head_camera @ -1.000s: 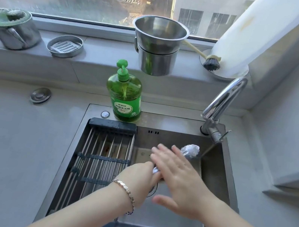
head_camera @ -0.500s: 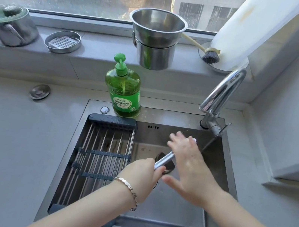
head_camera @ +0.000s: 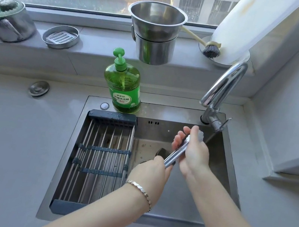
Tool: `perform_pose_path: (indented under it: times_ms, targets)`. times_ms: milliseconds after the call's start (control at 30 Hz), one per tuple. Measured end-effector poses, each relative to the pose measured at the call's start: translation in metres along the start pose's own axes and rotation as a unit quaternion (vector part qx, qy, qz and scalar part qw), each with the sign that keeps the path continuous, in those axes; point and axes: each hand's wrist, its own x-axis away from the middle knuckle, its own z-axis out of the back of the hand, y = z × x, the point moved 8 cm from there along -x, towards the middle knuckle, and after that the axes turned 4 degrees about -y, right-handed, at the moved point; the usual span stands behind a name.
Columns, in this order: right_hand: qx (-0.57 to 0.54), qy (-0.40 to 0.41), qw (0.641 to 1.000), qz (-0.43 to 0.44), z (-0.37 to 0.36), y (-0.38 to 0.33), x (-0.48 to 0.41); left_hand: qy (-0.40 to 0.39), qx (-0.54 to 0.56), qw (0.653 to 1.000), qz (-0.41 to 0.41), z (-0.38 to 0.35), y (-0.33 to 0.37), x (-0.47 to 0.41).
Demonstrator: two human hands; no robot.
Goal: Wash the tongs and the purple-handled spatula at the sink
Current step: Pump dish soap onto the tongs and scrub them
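Steel tongs (head_camera: 175, 156) with pale translucent tips (head_camera: 199, 136) slant up and to the right over the sink basin (head_camera: 215, 164). My left hand (head_camera: 151, 175) grips their lower handle end. My right hand (head_camera: 191, 153) is wrapped around the upper part near the tips, fingers curled over the metal. A dark rounded piece (head_camera: 162, 152) shows in the basin just behind the tongs; I cannot tell what it is. No purple-handled spatula is visible.
A roll-up drying rack (head_camera: 101, 157) covers the sink's left half. A green soap bottle (head_camera: 123, 84) stands on the sink's back rim, the faucet (head_camera: 221, 89) at back right. The sill holds stacked steel pots (head_camera: 155, 33), a brush (head_camera: 210, 49), a soap dish (head_camera: 60, 37) and a steel cup (head_camera: 8, 20).
My right hand went from lying flat over the tongs to curling around them and sliding up towards the tips. The left hand kept its grip on the handle end.
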Motion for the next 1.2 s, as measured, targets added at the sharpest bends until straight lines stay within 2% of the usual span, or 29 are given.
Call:
perform_pose_path:
  times_ms: [67,167,333,500,567,667,733,767,867,900,967,1067,1133,1200]
  targets:
    - [-0.046,0.036,0.998,-0.012,-0.003,-0.001,-0.003,0.002,0.008,1.0,-0.001,0.001,0.003,-0.001]
    - [-0.087,0.005,0.996,-0.025,-0.014,0.006,0.001,0.0,0.028,1.0,-0.004,0.003,0.001,-0.004]
    - [0.009,-0.057,0.998,-0.033,-0.018,0.017,0.01,0.012,0.05,0.999,0.004,0.001,-0.009,-0.007]
    - [-0.087,-0.017,0.995,-0.04,-0.009,0.013,0.006,0.003,0.055,0.998,-0.018,-0.009,-0.001,-0.006]
    - [-0.064,-0.03,0.996,-0.059,-0.01,0.025,0.011,-0.018,0.085,0.996,-0.011,-0.013,-0.002,-0.009]
    - [0.036,-0.064,0.995,-0.07,-0.008,0.031,0.015,-0.072,0.187,0.98,-0.012,-0.018,-0.008,-0.009]
    - [0.134,-0.074,0.987,-0.045,-0.002,0.018,0.011,-0.139,0.28,0.95,-0.022,-0.021,-0.008,-0.006]
    - [0.204,-0.077,0.976,-0.025,0.001,0.011,0.008,-0.154,0.355,0.922,-0.014,-0.016,-0.009,-0.007]
    - [0.406,-0.092,0.909,-0.001,0.0,0.008,0.011,-0.106,0.602,0.79,0.046,0.008,-0.02,-0.022]
    - [0.457,-0.102,0.884,-0.003,-0.003,0.013,0.014,-0.087,0.638,0.763,0.056,0.013,-0.024,-0.027]
    - [0.511,-0.128,0.85,-0.006,-0.01,0.024,0.017,-0.075,0.643,0.761,0.042,0.017,-0.026,-0.035]
    - [0.487,-0.168,0.857,-0.018,-0.015,0.037,0.017,-0.025,0.632,0.774,0.028,0.018,-0.03,-0.036]
    - [0.472,-0.206,0.857,-0.016,-0.013,0.04,0.017,0.004,0.659,0.752,0.029,0.021,-0.035,-0.036]
    - [0.485,-0.233,0.843,-0.01,-0.003,0.043,0.02,0.031,0.701,0.711,0.036,0.026,-0.043,-0.037]
